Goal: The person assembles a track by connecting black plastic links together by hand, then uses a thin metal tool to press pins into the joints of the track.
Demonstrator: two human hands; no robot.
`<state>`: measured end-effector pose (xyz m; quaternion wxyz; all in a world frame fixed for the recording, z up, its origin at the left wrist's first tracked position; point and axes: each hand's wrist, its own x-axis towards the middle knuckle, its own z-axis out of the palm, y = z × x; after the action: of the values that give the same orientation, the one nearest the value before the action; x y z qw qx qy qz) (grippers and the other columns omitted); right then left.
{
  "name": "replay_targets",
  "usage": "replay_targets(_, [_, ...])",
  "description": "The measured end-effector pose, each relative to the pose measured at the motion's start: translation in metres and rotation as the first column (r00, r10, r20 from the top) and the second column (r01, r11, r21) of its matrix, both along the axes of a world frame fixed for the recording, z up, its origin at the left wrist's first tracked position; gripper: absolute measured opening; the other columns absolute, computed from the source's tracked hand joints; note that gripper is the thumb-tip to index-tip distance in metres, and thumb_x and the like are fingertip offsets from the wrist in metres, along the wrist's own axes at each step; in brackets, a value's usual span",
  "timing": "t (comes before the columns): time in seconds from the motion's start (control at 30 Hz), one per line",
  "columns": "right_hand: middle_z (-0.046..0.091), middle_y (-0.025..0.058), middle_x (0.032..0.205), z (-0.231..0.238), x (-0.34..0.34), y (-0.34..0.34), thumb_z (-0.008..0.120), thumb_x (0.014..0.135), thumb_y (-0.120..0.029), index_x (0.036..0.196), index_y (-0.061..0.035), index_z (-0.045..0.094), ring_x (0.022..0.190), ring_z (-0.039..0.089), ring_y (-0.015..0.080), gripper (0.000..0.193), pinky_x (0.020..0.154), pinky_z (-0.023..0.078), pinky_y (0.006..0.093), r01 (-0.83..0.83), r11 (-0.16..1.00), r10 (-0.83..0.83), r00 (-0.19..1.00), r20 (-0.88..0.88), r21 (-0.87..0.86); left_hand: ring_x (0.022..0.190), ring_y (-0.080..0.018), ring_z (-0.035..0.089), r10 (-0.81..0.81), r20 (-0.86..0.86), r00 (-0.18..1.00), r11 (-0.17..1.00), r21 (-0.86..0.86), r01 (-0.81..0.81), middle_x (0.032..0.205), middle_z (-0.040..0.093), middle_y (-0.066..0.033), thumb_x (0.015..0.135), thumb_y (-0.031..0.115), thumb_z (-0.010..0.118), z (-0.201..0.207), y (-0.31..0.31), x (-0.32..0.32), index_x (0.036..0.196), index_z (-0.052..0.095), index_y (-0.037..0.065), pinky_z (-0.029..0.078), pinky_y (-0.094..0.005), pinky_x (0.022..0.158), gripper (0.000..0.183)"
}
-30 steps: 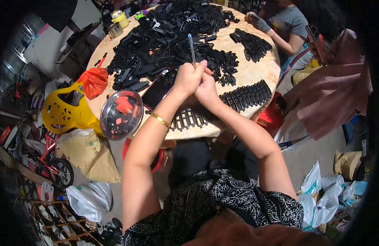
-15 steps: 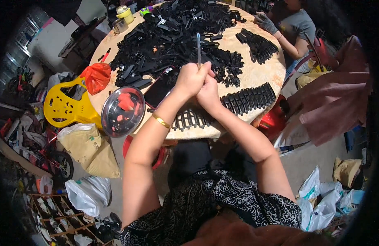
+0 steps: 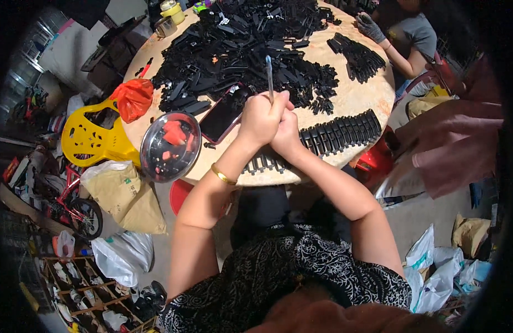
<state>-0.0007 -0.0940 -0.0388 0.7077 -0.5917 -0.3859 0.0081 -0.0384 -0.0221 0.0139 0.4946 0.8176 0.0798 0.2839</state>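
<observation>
My left hand (image 3: pixel 260 115), with a gold bangle at its wrist, is closed around a slim translucent pen-like stick (image 3: pixel 270 75) that points up and away with a bluish tip. Against it presses my right hand (image 3: pixel 285 132), its fingers curled; whatever they hold is hidden. Both hands are together above the near part of the round table (image 3: pixel 317 114). Under and beside my right forearm runs a row of black slatted plastic parts (image 3: pixel 342 133). Just left of my hands lies a dark phone (image 3: pixel 221 117). Beyond them spreads a big heap of loose black plastic parts (image 3: pixel 240 47).
A clear round dish (image 3: pixel 151 166) with red fruit pieces sits at the table's left edge, by a red plastic bag (image 3: pixel 132 100) and a yellow chair (image 3: pixel 90 133). Another black cluster (image 3: pixel 359 58) lies far right, near a co-worker's gloved hand (image 3: pixel 370 26). Sacks (image 3: pixel 126 194) stand on the floor.
The view has shifted slightly, so the table and its things sit a little to the right and lower. My hands stay together with the stick still upright.
</observation>
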Motion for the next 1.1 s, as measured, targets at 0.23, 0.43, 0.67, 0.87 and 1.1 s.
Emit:
replay_targets(0.23, [0.057, 0.0061, 0.083, 0.004, 0.009, 0.01, 0.055, 0.079, -0.009, 0.082, 0.0021, 0.056, 0.076, 0.054, 0.0122, 0.011, 0.066, 0.045, 0.0255, -0.044, 0.998, 0.046, 0.998, -0.053, 0.037, 0.061, -0.0309, 0.061, 0.005, -0.08, 0.997, 0.996, 0.09, 0.002, 0.062, 0.06, -0.0177, 0.083, 0.035, 0.046, 0.012, 0.005, 0.005, 0.067, 0.066, 0.003, 0.047, -0.0367, 0.058, 0.041])
replay_targets(0.43, [0.06, 0.0085, 0.079, 0.02, -0.006, -0.003, 0.055, 0.08, -0.01, 0.084, 0.0017, 0.056, 0.074, 0.057, 0.0151, 0.012, 0.065, 0.046, 0.0279, -0.058, 0.998, 0.057, 0.997, -0.048, -0.007, 0.059, -0.0307, 0.061, -0.019, -0.056, 0.998, 1.0, 0.01, 0.02, 0.06, 0.059, -0.0185, 0.082, 0.035, 0.047, 0.006, 0.003, -0.001, 0.066, 0.066, 0.002, 0.047, -0.0365, 0.057, 0.041])
replay_targets(0.67, [0.058, 0.0056, 0.085, -0.002, 0.003, 0.002, 0.057, 0.077, -0.007, 0.085, 0.0021, 0.056, 0.078, 0.054, 0.0117, 0.013, 0.069, 0.045, 0.0249, -0.093, 0.995, 0.091, 0.993, -0.07, -0.037, 0.056, -0.0276, 0.061, -0.066, 0.0, 0.998, 0.997, -0.043, 0.066, 0.057, 0.059, -0.0183, 0.082, 0.032, 0.047, 0.0, 0.006, 0.005, 0.065, 0.065, -0.001, 0.046, -0.0344, 0.054, 0.041])
replay_targets(0.87, [0.06, 0.0101, 0.09, 0.017, 0.0, 0.014, 0.061, 0.075, -0.012, 0.098, 0.0019, 0.056, 0.086, 0.057, 0.0153, 0.027, 0.073, 0.045, 0.0286, -0.038, 0.993, 0.053, 0.991, 0.124, -0.115, 0.054, -0.0253, 0.06, -0.001, 0.034, 0.999, 0.994, -0.11, 0.004, 0.057, 0.059, -0.0174, 0.084, 0.033, 0.046, -0.006, 0.021, -0.002, 0.067, 0.065, 0.0, 0.046, -0.0338, 0.054, 0.042])
replay_targets(1.1, [0.058, 0.0051, 0.084, 0.019, -0.002, 0.021, 0.058, 0.076, -0.009, 0.086, 0.0026, 0.057, 0.078, 0.054, 0.0128, 0.015, 0.071, 0.044, 0.0268, -0.094, 0.993, 0.088, 0.993, -0.077, -0.075, 0.059, -0.0304, 0.061, 0.021, -0.065, 0.998, 1.0, 0.012, -0.02, 0.06, 0.059, -0.0185, 0.083, 0.034, 0.047, 0.006, 0.026, -0.001, 0.067, 0.066, 0.001, 0.046, -0.0354, 0.057, 0.041])
